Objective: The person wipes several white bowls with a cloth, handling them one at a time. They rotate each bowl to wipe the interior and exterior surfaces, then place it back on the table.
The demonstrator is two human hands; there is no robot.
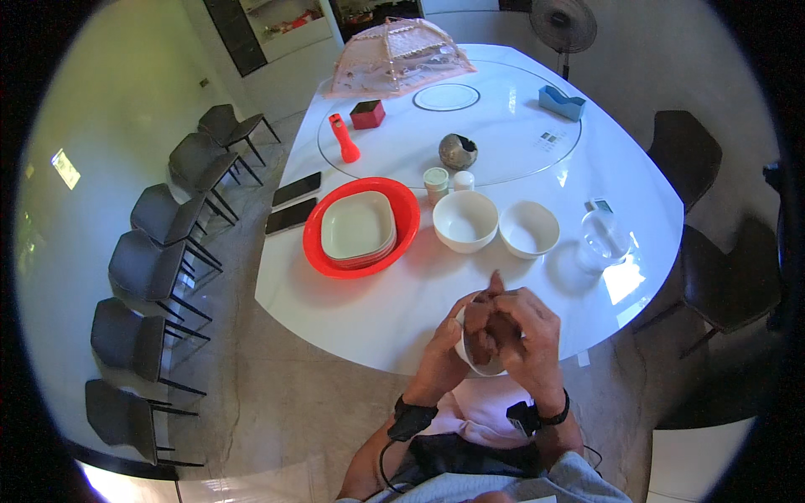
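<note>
My left hand (440,364) grips a white bowl (462,353) from its left side, the bowl tilted over the near edge of the table. My right hand (533,333) holds a brown cloth (480,317) bunched in the bowl's mouth, and one end of it sticks up past the far rim. Most of the bowl is covered by the cloth and my fingers. Beyond my hands stand a white bowl (465,220) and, to its right, another white bowl (529,229). A red basin (412,220) at the left holds stacked square dishes (358,226).
Two phones, one nearer (290,215), one farther (297,188), lie left. A clear plastic cup (604,242) stands right. Behind the bowls are small jars (436,182) and a round pot (458,152). A red flashlight (344,141) and mesh food cover (402,60) are farther back.
</note>
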